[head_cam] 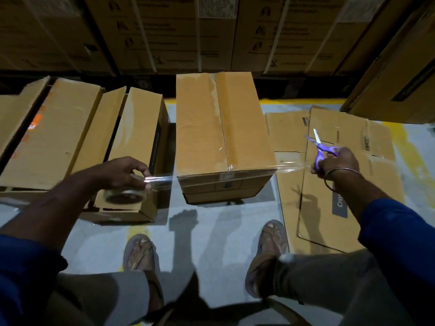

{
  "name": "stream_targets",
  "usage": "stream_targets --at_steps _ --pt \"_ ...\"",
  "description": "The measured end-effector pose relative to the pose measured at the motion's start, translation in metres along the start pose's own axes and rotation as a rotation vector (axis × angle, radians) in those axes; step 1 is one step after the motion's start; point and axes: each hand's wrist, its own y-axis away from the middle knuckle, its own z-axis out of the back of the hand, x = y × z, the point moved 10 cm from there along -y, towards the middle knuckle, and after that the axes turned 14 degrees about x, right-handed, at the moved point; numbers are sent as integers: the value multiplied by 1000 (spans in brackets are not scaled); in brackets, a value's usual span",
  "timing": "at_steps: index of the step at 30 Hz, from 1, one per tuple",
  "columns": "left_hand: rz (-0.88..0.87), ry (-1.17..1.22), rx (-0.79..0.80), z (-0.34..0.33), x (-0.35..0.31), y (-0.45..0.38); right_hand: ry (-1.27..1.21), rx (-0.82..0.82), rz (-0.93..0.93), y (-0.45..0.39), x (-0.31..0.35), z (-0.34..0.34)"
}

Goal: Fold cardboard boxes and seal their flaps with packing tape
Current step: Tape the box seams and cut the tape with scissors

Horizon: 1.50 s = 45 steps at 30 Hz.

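Note:
A closed cardboard box [219, 128] stands on the floor in the middle, its top seam taped lengthwise. A strip of clear tape [284, 168] stretches across the box's near edge from side to side. My left hand [122, 170] grips the clear tape roll [124, 195] left of the box, holding the strip taut. Right of the box, my right hand [334, 163] pinches the tape's free end and also holds purple-handled scissors [321, 147], blades pointing away.
Open and flattened boxes [77, 137] lie at the left. Flat cardboard sheets [341, 175] cover the floor at the right. A wall of stacked printed cartons [211, 31] runs behind. My sandalled feet [141, 252] rest on the grey floor with yellow lines.

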Motion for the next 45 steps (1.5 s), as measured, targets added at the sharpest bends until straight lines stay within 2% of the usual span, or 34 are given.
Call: stream_targets --at_steps 2,7,15,21,25,29,31,34,37,40,45 --pt "21 -17 -33 -2 6 -11 24 -35 -45 -9 -15 2" --pt "21 -74 -113 8 16 -29 38 -8 -73 -34 -26 -7" --pt "76 -103 -155 15 33 -49 52 64 -83 -64 -21 -36" --pt "134 -162 -129 12 56 -74 36 139 -221 -82 -52 -82" --pt "130 -180 -126 15 58 -84 -79 161 -225 -73 -68 -127" --pt "134 -218 -153 17 55 -88 -417 205 -322 -70 -88 -154" --pt "144 -218 -167 18 57 -89 -481 239 -348 -65 -92 -157" --pt "173 -257 -152 15 56 -89 -401 256 -334 -52 -99 -151" --pt "180 -247 -154 18 54 -88 -417 134 -279 -48 -106 -129" --pt "193 -217 -148 19 52 -84 -429 27 -133 -42 -81 -104" --pt "191 -212 -150 14 47 -74 -584 104 16 46 -36 -143"
